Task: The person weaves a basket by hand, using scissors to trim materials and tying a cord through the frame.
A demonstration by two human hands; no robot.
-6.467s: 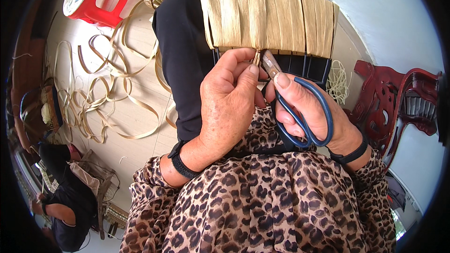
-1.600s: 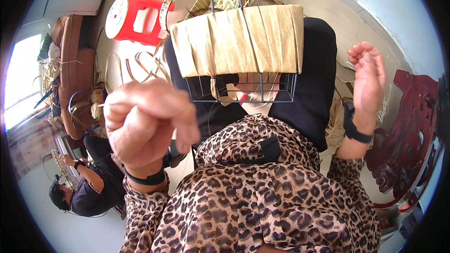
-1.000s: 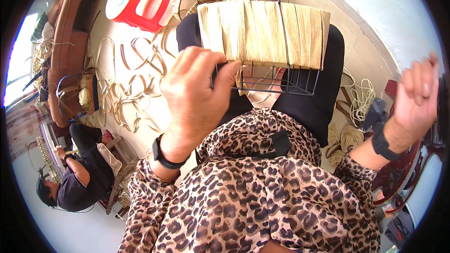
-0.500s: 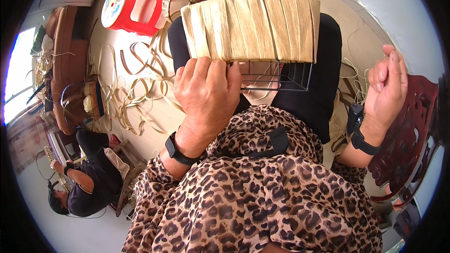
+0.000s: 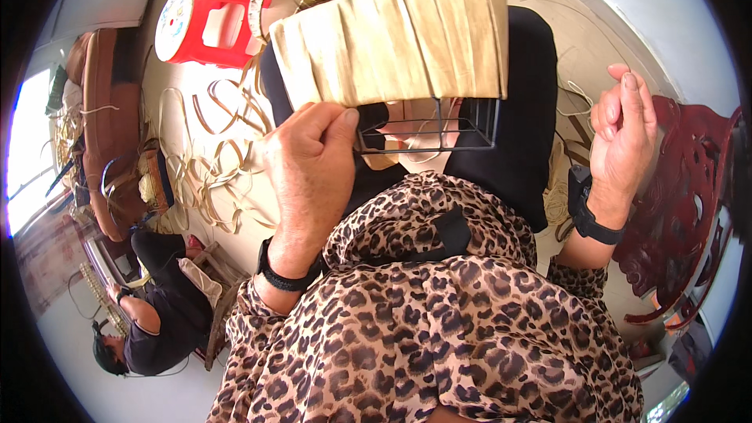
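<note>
Left hand (image 5: 309, 160) is up at the lower left edge of the black wire-frame basket half covered in flat tan woven straw strips (image 5: 392, 43), which sits on the lap over black trousers, w/ the bare wire grid (image 5: 431, 125) showing along its bottom. Thumb and fingers are pinched together right at the straw edge, prob. on a strip end, tho the strip itself is hidden by the fingers. Right hand (image 5: 623, 129) is lifted off to the side, well apart from the basket, fingers loosely curled and upright, nothing visible in it. Step in hand reads as weaving: 1 strip being pulled or tucked at the rim between covered part and bare wire. Next move, judging from this, needs the right hand back on the frame to steady it while the left feeds the strip thru the next wire gap, keeping it flat and tight vs. the row above. Loose tan straw strips (image 5: 207, 164) are scattered on the floor, a red plastic stool (image 5: 207, 23) beyond. Another person (image 5: 153, 313) sits low at left.
</note>
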